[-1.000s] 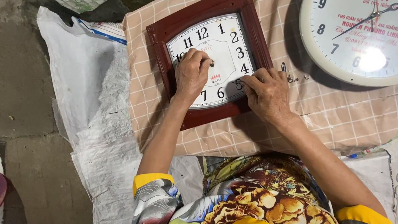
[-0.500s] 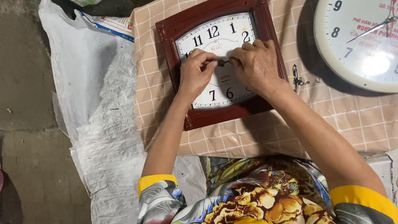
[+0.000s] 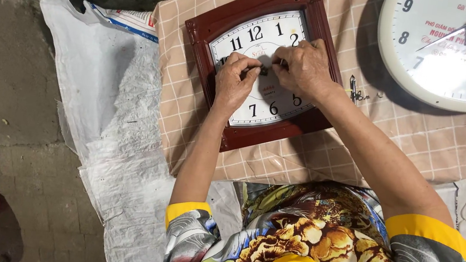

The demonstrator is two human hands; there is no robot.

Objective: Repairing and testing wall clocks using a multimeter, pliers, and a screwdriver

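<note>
Square clock (image 3: 265,64) (dark-red frame): left hand (image 3: 234,82) and right hand (image 3: 303,67) now pinch together at dial centre.

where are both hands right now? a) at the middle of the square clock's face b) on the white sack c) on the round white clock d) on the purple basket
a: the left hand and right hand meet fingertip to fingertip over the centre of the square clock with the dark red frame, while the round white clock lies untouched to the side.
</note>
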